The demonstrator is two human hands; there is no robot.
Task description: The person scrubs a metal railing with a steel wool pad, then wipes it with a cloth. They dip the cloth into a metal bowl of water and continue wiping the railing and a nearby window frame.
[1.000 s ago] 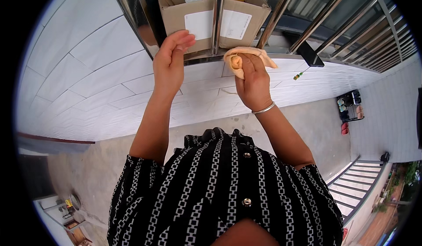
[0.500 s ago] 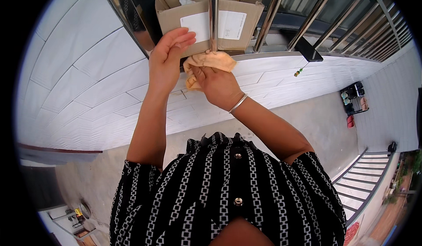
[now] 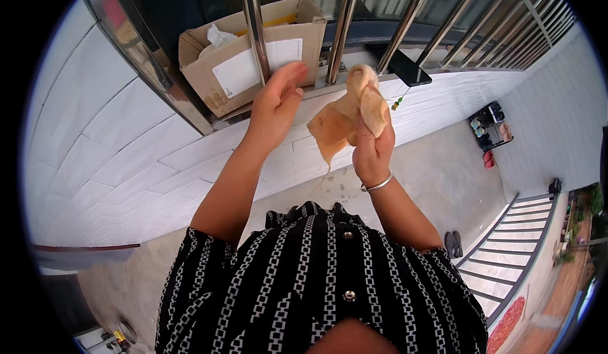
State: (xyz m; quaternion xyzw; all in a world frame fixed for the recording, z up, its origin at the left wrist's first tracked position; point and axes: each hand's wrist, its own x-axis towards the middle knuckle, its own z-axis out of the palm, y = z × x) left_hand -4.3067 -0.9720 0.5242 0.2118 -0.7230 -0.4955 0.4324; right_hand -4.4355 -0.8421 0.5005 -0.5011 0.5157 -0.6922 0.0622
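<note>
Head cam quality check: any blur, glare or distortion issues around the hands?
Head view: even daylight, no hard shadows; strong fisheye, so the metal bars bow and a black vignette rings the frame. Left hand slightly motion-soft at the fingertips; right hand and its tan cloth reasonably sharp. Mild glare on the bars and the white tiles.

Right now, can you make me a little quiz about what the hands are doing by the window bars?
1. True or false: the right hand grips a crumpled tan cloth.
2. Which hand is empty, fingers spread? A) left hand B) right hand
3. Fill in: behind the metal bars sits an open cardboard ____.

Key: 1 true; 2 A; 3 box.
</note>
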